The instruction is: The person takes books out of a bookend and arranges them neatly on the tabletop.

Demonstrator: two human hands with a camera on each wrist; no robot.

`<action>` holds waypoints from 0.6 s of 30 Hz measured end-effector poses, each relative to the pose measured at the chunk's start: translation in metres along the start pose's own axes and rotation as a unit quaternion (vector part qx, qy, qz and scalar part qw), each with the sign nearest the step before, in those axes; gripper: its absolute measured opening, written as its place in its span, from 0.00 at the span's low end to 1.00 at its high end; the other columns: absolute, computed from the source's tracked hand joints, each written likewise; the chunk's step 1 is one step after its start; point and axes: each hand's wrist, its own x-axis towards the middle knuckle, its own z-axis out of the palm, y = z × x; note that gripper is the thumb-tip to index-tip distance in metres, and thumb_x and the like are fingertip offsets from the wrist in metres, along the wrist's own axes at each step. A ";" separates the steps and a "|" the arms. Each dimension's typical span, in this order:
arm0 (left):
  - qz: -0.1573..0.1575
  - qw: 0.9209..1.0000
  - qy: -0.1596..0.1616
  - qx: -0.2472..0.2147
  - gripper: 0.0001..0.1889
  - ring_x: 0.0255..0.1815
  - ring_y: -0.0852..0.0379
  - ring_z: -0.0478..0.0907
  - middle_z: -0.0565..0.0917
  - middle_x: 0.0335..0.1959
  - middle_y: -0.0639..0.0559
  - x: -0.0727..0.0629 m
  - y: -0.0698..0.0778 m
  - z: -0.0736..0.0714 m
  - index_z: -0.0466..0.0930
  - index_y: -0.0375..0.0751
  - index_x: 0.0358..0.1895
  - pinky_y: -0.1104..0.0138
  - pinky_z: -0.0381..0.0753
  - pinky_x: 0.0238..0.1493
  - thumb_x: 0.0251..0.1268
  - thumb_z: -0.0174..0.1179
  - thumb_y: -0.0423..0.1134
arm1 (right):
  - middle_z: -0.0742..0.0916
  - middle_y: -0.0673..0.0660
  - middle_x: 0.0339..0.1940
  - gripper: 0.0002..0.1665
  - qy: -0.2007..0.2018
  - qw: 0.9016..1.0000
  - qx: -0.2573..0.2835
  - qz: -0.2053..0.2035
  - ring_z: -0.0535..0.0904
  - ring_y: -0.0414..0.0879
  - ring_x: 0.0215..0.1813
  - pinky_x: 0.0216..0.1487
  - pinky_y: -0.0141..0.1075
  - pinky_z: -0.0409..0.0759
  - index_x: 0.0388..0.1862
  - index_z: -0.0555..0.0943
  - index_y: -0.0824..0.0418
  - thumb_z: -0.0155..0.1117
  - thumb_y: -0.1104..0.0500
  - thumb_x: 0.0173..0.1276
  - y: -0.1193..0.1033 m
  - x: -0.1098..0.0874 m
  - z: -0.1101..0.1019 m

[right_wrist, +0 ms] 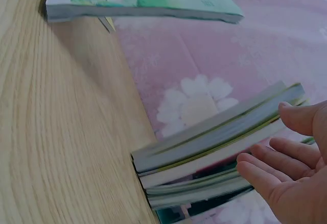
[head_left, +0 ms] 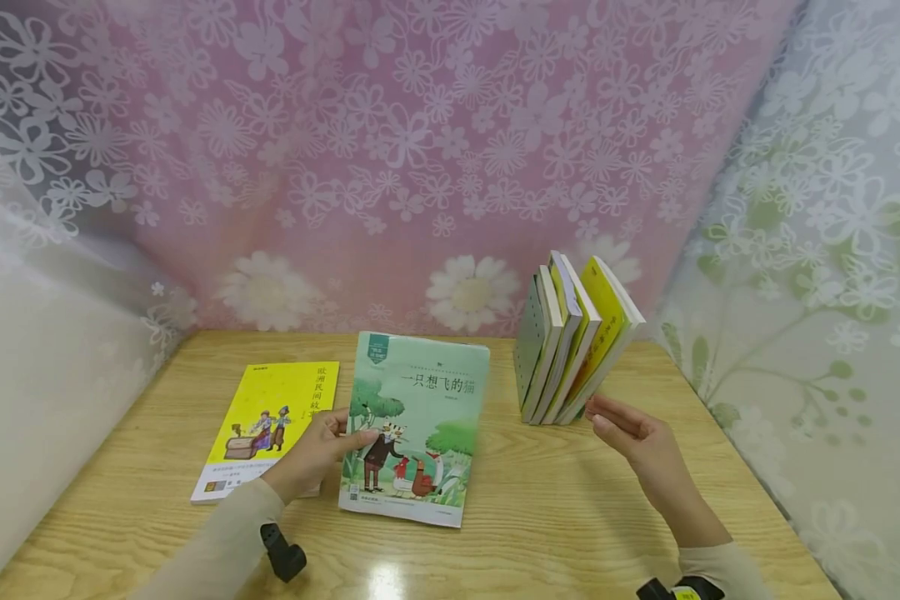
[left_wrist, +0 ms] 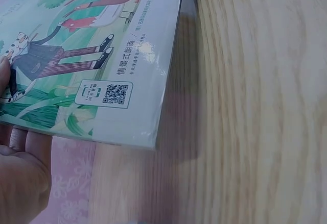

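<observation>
My left hand (head_left: 307,458) grips a green paperback book (head_left: 420,417) by its left edge, thumb on the cover and the other fingers behind. The cover carries a cartoon cat in a dark suit among birds. In the left wrist view the book's lower corner (left_wrist: 138,117), with a QR code, appears above the wooden surface. My right hand (head_left: 648,450) is beside a row of upright books (head_left: 570,342), fingers extended and nothing held. Its fingertips are close to the row's lower right edge; whether they touch I cannot tell.
A yellow book (head_left: 262,425) lies flat on the wooden table (head_left: 570,517), left of the green one and partly behind my left hand. The rightmost standing book (head_left: 607,317) leans to the right. A pink flowered cloth (head_left: 390,167) hangs behind the table.
</observation>
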 end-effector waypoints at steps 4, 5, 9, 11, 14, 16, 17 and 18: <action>-0.002 1.000 0.018 0.019 0.23 0.46 0.60 0.81 0.86 0.46 0.55 -0.007 0.003 -0.014 0.73 0.38 0.64 0.65 0.80 0.51 0.68 0.59 0.42 | 0.82 0.35 0.53 0.32 0.031 0.999 -0.008 -0.007 0.79 0.29 0.54 0.51 0.20 0.75 0.69 0.63 0.74 0.57 0.58 0.73 0.001 0.000 -0.008; -0.002 0.999 0.026 0.027 0.23 0.38 0.63 0.81 0.86 0.39 0.57 -0.009 0.003 -0.017 0.73 0.37 0.63 0.68 0.81 0.44 0.68 0.59 0.42 | 0.82 0.35 0.52 0.32 0.041 0.999 -0.012 -0.005 0.79 0.29 0.53 0.51 0.20 0.75 0.69 0.64 0.73 0.58 0.57 0.73 0.001 0.001 -0.010; -0.004 0.998 0.046 0.043 0.21 0.17 0.66 0.68 0.82 0.25 0.61 -0.018 0.008 -0.032 0.74 0.37 0.61 0.71 0.73 0.24 0.68 0.59 0.41 | 0.82 0.40 0.55 0.34 0.076 0.996 -0.051 0.006 0.78 0.25 0.51 0.49 0.18 0.74 0.69 0.66 0.71 0.59 0.53 0.72 0.002 0.005 -0.013; -0.007 0.997 0.059 0.047 0.18 0.15 0.66 0.65 0.80 0.22 0.61 -0.022 0.010 -0.038 0.76 0.37 0.58 0.71 0.70 0.21 0.68 0.59 0.40 | 0.82 0.46 0.59 0.34 0.088 0.993 -0.081 0.010 0.77 0.23 0.50 0.49 0.17 0.74 0.69 0.67 0.70 0.58 0.50 0.72 0.003 0.008 -0.014; -0.009 0.997 0.063 0.039 0.16 0.31 0.63 0.81 0.86 0.35 0.58 -0.028 0.012 -0.049 0.76 0.37 0.56 0.67 0.82 0.36 0.69 0.58 0.39 | 0.79 0.57 0.63 0.36 0.095 0.990 -0.100 0.019 0.75 0.21 0.50 0.49 0.17 0.73 0.69 0.67 0.68 0.58 0.47 0.71 0.004 0.013 -0.016; -0.009 0.997 0.064 0.031 0.16 0.38 0.61 0.83 0.86 0.38 0.58 -0.032 0.012 -0.057 0.77 0.38 0.56 0.65 0.83 0.41 0.70 0.57 0.39 | 0.77 0.59 0.65 0.37 0.098 0.989 -0.105 0.023 0.75 0.21 0.50 0.49 0.16 0.72 0.70 0.66 0.67 0.57 0.46 0.71 0.005 0.016 -0.017; -0.011 0.998 0.062 0.023 0.16 0.43 0.58 0.84 0.87 0.42 0.57 -0.034 0.013 -0.061 0.76 0.40 0.58 0.62 0.84 0.44 0.70 0.57 0.39 | 0.76 0.60 0.65 0.37 0.100 0.989 -0.105 0.025 0.74 0.21 0.51 0.49 0.16 0.72 0.71 0.65 0.66 0.57 0.45 0.71 0.005 0.018 -0.017; -0.009 0.998 0.061 0.021 0.15 0.44 0.58 0.84 0.87 0.43 0.57 -0.036 0.013 -0.065 0.77 0.41 0.57 0.62 0.84 0.44 0.71 0.56 0.39 | 0.75 0.61 0.66 0.38 0.102 0.989 -0.103 0.026 0.74 0.21 0.51 0.49 0.16 0.72 0.71 0.65 0.66 0.57 0.45 0.71 0.005 0.019 -0.017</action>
